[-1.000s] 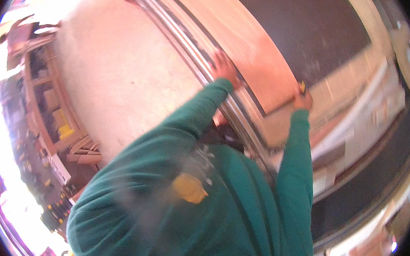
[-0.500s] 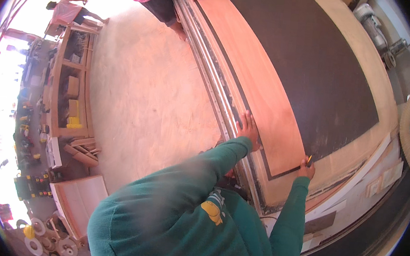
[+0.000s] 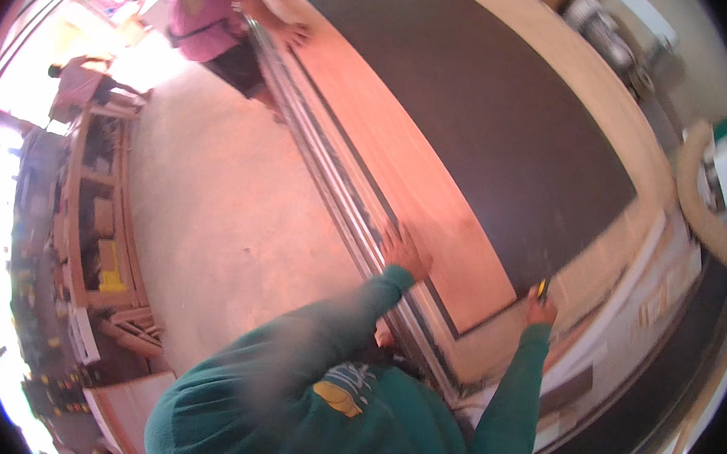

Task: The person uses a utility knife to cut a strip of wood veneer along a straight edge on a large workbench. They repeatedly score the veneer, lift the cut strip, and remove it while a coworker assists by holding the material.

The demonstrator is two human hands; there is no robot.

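A long reddish-tan wood strip [image 3: 434,203] lies on a dark sheet [image 3: 498,144], which rests over a pale wood panel [image 3: 625,107]. My left hand [image 3: 404,253] lies flat with fingers spread on the strip's left edge, close to its near end. Beyond the strip's near right corner, my right hand [image 3: 542,312] is closed around a small yellow-and-black hand tool [image 3: 543,289] pointing up and away. The tool's exact kind is too small to tell. At the far end, a co-worker's hand [image 3: 292,34] rests on the strip.
Metal rails [image 3: 325,171] run along the work surface's left side. A wooden shelf unit [image 3: 83,205] stands across the floor at left, with another person [image 3: 84,85] behind it. A ribbed hose [image 3: 693,180] and a motor [image 3: 601,32] are on the right.
My right hand with the tool has moved a little to the right, away from the strip's corner. My left hand stays on the strip. The view has shifted, showing more of the co-worker.
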